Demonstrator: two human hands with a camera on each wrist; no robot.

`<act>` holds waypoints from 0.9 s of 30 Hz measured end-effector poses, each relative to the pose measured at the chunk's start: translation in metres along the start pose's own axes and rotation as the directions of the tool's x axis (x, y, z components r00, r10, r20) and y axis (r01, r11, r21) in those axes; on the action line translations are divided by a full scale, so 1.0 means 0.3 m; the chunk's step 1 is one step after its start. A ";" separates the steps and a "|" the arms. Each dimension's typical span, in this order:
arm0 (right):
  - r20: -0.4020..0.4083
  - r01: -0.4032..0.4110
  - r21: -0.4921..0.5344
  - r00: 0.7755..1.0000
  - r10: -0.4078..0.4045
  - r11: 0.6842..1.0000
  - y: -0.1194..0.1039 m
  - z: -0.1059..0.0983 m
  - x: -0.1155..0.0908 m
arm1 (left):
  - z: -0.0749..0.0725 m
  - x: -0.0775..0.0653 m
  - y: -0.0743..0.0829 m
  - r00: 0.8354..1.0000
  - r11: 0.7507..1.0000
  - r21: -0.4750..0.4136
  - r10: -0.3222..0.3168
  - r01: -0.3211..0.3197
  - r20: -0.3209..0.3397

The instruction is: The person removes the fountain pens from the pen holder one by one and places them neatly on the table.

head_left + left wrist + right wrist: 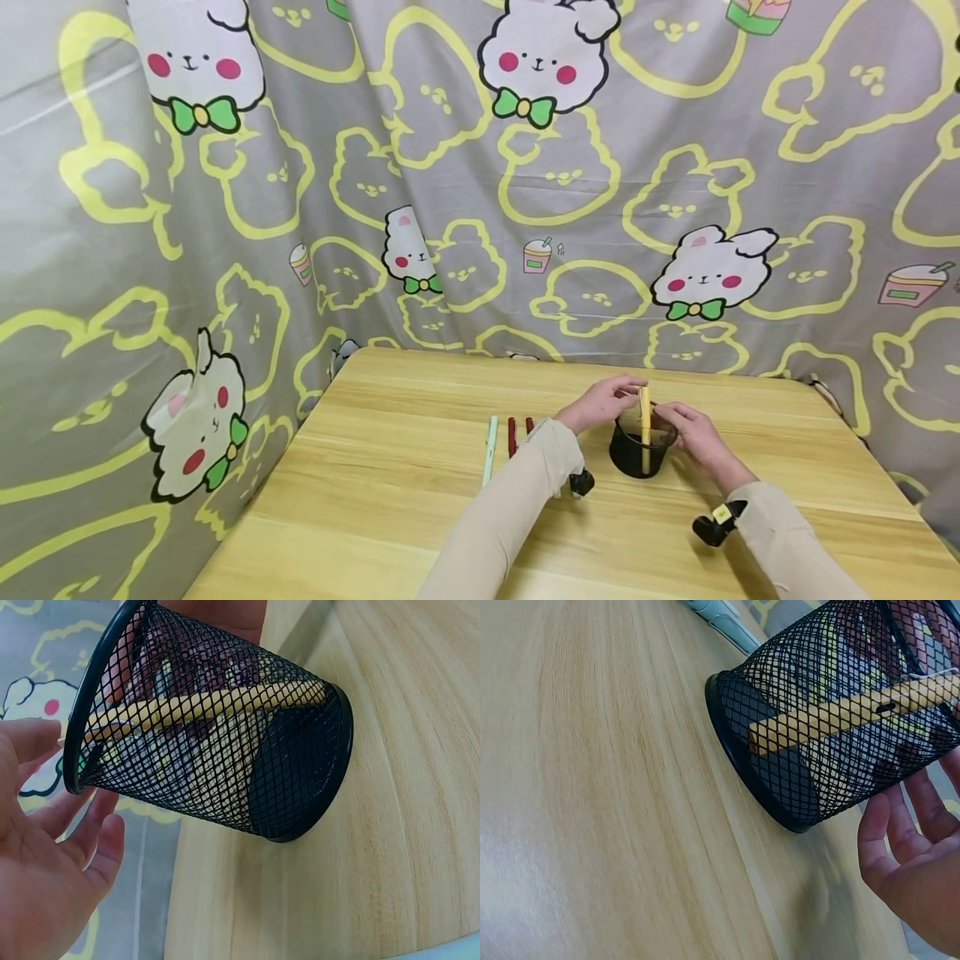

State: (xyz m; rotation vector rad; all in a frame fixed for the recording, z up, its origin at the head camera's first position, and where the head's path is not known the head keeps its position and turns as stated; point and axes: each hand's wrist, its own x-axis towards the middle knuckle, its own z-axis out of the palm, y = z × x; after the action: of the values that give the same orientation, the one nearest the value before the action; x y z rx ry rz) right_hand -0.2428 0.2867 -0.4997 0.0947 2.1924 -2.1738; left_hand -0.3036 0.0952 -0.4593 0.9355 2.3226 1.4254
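Note:
A black mesh pen holder (636, 460) stands upright on the wooden table, and a yellow pen (646, 429) leans inside it. The pen's lower end shows through the mesh near the solid base in the left wrist view. At the rim, my left hand (600, 403) pinches the pen's top end between thumb and fingertips; the far fingers are partly hidden. From the other side my right hand (699, 437) holds the pen holder near its upper edge, its fingers bent against the mesh (840, 750). The right thumb is hidden.
Left of the pen holder lie a mint-green pen (490, 446) and two dark red pens (512, 435), partly covered by the left sleeve (517, 500). A patterned curtain (465, 192) hangs behind and to the left of the table (360, 500).

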 end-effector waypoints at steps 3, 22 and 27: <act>0.004 0.015 -0.002 1.000 -0.015 1.000 -0.004 0.005 -0.007 | -0.004 -0.010 0.000 1.000 1.000 -0.004 -0.018 0.018 -0.004; 0.046 0.043 -0.003 0.998 -0.043 0.999 0.014 -0.003 -0.001 | -0.013 -0.052 -0.013 0.978 0.993 -0.115 -0.055 0.032 -0.202; 0.051 0.051 0.015 0.997 -0.052 0.999 0.018 -0.007 0.000 | -0.012 -0.059 -0.010 0.973 0.991 -0.135 -0.054 0.024 -0.224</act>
State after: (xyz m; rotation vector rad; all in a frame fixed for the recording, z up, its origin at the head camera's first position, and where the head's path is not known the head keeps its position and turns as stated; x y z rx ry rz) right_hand -0.2422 0.2888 -0.5052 -0.0171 2.1772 -2.1918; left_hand -0.2932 0.0804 -0.4623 0.7186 2.3529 1.7256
